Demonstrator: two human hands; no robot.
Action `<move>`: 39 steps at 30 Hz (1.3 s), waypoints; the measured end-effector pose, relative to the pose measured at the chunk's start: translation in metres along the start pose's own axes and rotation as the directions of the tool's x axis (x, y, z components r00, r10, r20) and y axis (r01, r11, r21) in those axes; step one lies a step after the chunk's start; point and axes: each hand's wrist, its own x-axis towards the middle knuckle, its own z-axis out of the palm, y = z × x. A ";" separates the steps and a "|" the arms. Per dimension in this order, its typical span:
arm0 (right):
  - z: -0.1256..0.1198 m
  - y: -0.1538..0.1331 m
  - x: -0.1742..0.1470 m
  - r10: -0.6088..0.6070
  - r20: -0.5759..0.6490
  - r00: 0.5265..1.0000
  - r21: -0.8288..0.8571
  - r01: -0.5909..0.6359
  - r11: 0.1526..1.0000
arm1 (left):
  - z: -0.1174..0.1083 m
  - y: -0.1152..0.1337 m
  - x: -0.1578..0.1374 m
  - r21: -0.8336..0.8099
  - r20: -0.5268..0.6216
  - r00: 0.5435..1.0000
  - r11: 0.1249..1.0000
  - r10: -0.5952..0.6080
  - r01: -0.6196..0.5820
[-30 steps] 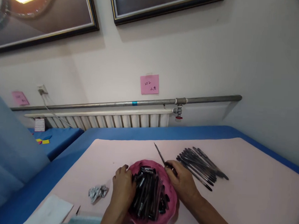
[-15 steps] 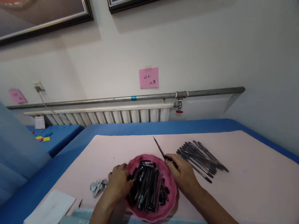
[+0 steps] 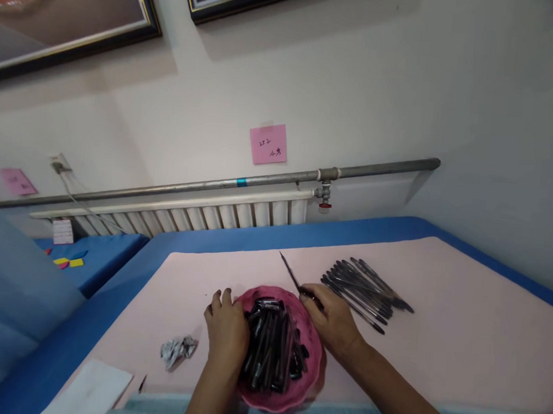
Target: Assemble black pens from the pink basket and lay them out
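A pink scalloped bowl [image 3: 311, 378] stands in front of me, heaped with short black pen parts [image 3: 268, 350] that look like caps and barrels. My right hand [image 3: 332, 320] is closed around a dark pen [image 3: 290, 271], its pointed tip facing away from me, at the bowl's right rim. At the left rim is my left hand [image 3: 228, 329], fingers stretched out and apart, with the side of the hand against the bowl. No object shows in it, though its palm side is hidden. Assembled black pens [image 3: 362, 290] lie in a rough row right of my right hand.
Crumpled grey paper [image 3: 178, 351] lies left of the bowl, with a white sheet [image 3: 96, 389] and a small dark piece [image 3: 142, 384] nearer me. Pink paper [image 3: 475, 331] covers the blue table [image 3: 275, 227]. Behind it are a radiator [image 3: 229, 216] and a pipe [image 3: 174, 190].
My left hand has come out of the pen parts to the bowl's left rim, its fingers now spread. The right hand still holds the pen in nearly the same place. The view has shifted slightly.
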 end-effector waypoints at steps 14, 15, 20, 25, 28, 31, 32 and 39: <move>-0.007 -0.041 -0.005 -0.174 0.193 0.966 0.088 0.160 0.983 | -0.045 -0.027 -0.007 -0.986 0.165 0.972 -0.062 -0.167 0.157; -0.006 -0.045 -0.007 -0.216 0.226 0.950 0.100 0.198 0.975 | -0.046 -0.028 -0.006 -0.961 0.213 0.965 -0.209 -0.155 0.178; 0.004 -0.059 -0.019 -0.321 0.317 0.892 0.097 0.306 0.947 | -0.048 -0.030 -0.004 -0.820 0.329 0.938 -0.527 -0.112 0.224; 0.005 -0.061 -0.021 -0.293 0.326 0.899 0.103 0.275 0.956 | -0.052 -0.030 -0.005 -0.766 0.375 0.921 -0.594 -0.104 0.245; 0.005 -0.060 -0.021 -0.268 0.325 0.907 0.107 0.246 0.963 | -0.054 -0.028 -0.006 -0.766 0.388 0.915 -0.590 -0.111 0.254; 0.006 -0.059 -0.021 -0.250 0.334 0.909 0.109 0.227 0.968 | -0.053 -0.027 -0.006 -0.776 0.385 0.917 -0.573 -0.100 0.263; 0.006 -0.058 -0.021 -0.244 0.341 0.908 0.108 0.220 0.969 | -0.053 -0.027 -0.006 -0.776 0.385 0.918 -0.573 -0.096 0.265; 0.007 -0.055 -0.024 -0.218 0.388 0.895 0.094 0.197 0.976 | -0.052 -0.029 -0.005 -0.756 0.379 0.921 -0.603 -0.085 0.256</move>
